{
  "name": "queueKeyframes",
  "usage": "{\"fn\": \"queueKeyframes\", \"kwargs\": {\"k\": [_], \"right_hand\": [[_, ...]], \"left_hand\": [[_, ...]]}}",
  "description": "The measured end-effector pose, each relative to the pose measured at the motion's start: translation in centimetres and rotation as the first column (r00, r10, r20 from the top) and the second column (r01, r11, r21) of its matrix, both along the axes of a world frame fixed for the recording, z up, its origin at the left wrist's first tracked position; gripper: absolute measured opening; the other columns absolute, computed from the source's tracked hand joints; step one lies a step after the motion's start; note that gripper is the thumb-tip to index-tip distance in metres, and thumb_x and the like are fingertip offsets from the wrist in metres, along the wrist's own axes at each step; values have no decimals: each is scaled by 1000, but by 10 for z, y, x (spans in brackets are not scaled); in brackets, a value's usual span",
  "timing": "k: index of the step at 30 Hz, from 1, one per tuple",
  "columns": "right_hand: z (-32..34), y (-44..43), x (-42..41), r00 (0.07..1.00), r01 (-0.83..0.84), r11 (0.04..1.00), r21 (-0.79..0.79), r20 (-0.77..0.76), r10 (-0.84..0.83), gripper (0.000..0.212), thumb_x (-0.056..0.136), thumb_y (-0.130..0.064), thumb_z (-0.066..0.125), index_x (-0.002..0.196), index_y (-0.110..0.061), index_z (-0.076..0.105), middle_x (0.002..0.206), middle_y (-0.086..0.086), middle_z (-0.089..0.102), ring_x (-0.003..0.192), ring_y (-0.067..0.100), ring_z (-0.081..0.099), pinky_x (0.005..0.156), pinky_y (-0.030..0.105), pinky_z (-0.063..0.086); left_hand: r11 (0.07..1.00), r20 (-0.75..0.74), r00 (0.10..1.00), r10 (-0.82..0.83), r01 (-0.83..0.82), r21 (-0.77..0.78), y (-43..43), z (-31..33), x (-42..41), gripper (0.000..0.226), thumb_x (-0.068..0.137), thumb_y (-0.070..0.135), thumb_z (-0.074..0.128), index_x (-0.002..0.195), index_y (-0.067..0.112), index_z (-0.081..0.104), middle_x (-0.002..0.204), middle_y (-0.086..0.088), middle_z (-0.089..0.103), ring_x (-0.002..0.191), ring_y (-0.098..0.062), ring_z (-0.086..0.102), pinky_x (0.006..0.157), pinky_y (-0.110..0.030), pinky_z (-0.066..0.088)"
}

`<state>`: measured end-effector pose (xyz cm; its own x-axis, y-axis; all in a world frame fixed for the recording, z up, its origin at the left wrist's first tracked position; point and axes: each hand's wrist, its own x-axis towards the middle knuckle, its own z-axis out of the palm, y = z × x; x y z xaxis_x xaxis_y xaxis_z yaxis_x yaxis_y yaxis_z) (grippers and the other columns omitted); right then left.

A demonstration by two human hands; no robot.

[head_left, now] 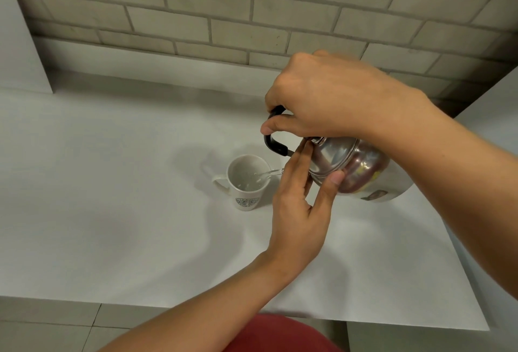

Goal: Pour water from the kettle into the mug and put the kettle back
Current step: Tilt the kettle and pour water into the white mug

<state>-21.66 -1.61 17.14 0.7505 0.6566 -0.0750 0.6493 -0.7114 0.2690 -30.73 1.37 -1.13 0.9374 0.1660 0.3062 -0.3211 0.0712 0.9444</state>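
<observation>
A shiny steel kettle (361, 172) with a black handle hangs tilted to the left above the white table (112, 211). My right hand (330, 99) is closed around the handle from above. My left hand (302, 205) presses its fingers and thumb against the kettle's lid. A thin stream of water (269, 173) runs from the spout into a white mug (246, 183) with a dark round logo, which stands upright just left of the kettle, its handle pointing left. A little water lies in the mug's bottom. The spout itself is hidden behind my left fingers.
A grey brick wall (252, 9) runs along the back of the table. A white panel (16, 43) stands at the far left. A red seat (280, 335) shows below the table's front edge, above a tiled floor (56, 326).
</observation>
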Motion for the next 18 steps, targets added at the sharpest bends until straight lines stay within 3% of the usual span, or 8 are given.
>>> {"fn": "queueKeyframes", "kwargs": {"k": [7,13,18], "right_hand": [[0,3,-1,1000,24,1000,3,-3,-24,47,97,-59,60,106,-16,76,71,-2,34,76,35,47,64,40,45],[-2,-3,3,1000,8,999,33,-1,-8,49,96,-61,58,106,-17,76,87,9,61,87,40,64,72,46,57],[-10,-20,7,1000,-20,986,168,-12,22,46,95,-64,57,104,-24,78,83,5,70,83,32,66,69,45,56]], "left_hand": [[1000,-7,1000,-1,1,-3,2,-3,0,64,103,50,58,157,18,46,147,17,57,142,-3,52,111,-35,52],[999,-17,999,-36,37,29,7,-3,2,63,103,51,58,157,23,45,148,30,53,145,-1,49,114,-37,51],[986,-41,996,-80,85,141,15,-6,3,60,105,43,61,160,27,42,157,14,51,149,-5,46,119,-40,45]]}}
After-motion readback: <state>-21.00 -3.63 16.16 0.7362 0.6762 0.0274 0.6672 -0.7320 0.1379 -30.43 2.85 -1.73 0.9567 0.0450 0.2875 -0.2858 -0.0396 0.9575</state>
